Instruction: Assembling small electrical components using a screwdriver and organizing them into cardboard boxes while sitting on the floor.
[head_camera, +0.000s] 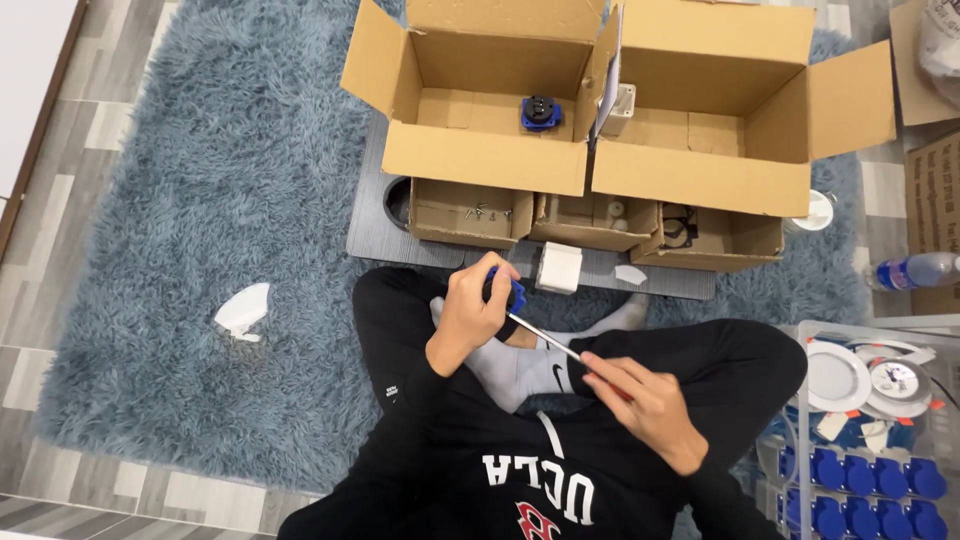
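Small blue socket part (506, 291), gripped above the lap; thin metal screwdriver shaft (545, 339) slants into it.

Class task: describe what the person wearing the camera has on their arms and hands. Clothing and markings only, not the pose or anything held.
Both arms are covered by long black sleeves that end at the wrists, part of a black top with white lettering and a red emblem on the chest. The left hand and right hand are bare: no gloves, and no rings, watch or bands can be seen.
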